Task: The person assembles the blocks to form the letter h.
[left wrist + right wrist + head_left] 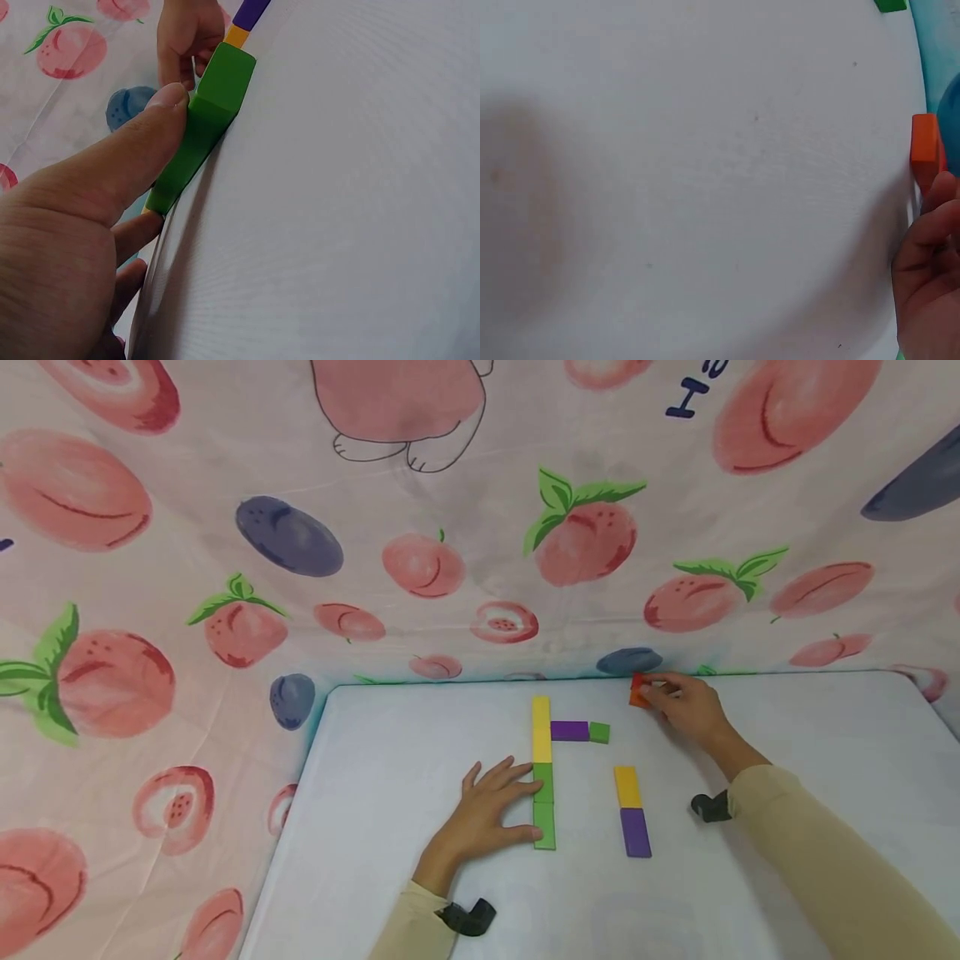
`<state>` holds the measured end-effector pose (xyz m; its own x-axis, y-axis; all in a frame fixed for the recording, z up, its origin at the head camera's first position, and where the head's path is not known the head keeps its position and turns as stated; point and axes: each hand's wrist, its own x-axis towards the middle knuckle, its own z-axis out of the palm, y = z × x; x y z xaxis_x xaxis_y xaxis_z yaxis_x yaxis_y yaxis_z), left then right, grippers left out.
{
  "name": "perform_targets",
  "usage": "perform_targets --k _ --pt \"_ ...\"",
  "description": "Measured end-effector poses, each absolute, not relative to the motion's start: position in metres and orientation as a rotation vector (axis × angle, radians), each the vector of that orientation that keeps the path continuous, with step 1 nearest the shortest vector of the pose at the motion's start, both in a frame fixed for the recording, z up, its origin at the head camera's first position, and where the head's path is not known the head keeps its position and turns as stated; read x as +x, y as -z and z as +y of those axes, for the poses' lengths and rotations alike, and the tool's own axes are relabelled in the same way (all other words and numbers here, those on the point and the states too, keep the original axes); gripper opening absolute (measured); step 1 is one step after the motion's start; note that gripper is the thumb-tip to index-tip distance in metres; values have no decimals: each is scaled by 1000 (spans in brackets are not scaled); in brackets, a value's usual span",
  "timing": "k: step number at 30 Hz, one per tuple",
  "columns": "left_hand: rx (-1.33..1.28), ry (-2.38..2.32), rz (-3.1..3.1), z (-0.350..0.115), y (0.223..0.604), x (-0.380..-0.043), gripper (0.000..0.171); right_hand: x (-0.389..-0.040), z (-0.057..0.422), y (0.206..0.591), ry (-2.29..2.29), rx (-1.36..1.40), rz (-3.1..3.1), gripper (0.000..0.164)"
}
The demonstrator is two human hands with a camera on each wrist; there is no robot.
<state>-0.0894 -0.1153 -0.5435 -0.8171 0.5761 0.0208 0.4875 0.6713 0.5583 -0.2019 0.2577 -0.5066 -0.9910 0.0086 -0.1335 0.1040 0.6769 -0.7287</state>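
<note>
My right hand (686,706) pinches an orange-red block (639,692) near the far edge of the white table. In the right wrist view the same block (925,142) shows just past the fingertips. My left hand (483,814) rests with spread fingers along the left side of the green blocks (543,810), thumb at the lower one. Those green blocks line up with yellow blocks (542,727) above them, forming a straight column. From the yellow part a purple block (570,731) and a small green block (599,732) reach rightward.
To the right of the column, an orange-yellow block (627,787) and a purple block (636,833) lie end to end. The white table (390,760) ends at a fruit-print cloth (450,510) behind and to the left.
</note>
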Motion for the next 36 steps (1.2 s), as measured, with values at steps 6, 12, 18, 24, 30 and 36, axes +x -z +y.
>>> perform_targets --k 6,12,18,24,30,36 --pt "884 -847 2728 -117 544 -90 67 -211 258 515 1122 98 2788 52" --pt "898 -845 2731 -115 542 -89 67 -209 260 518 1093 95 2788 52" --pt "897 -834 2736 -115 542 -89 67 -203 262 518 1052 69 2700 56" --pt "913 -863 2739 -115 542 -89 67 -198 265 523 1052 22 2721 57" --pt "916 -861 2745 -116 543 -89 67 -197 266 524 1047 -63 2783 53" --pt "918 -856 2746 -116 543 -89 67 -202 265 520 992 -102 2724 62"
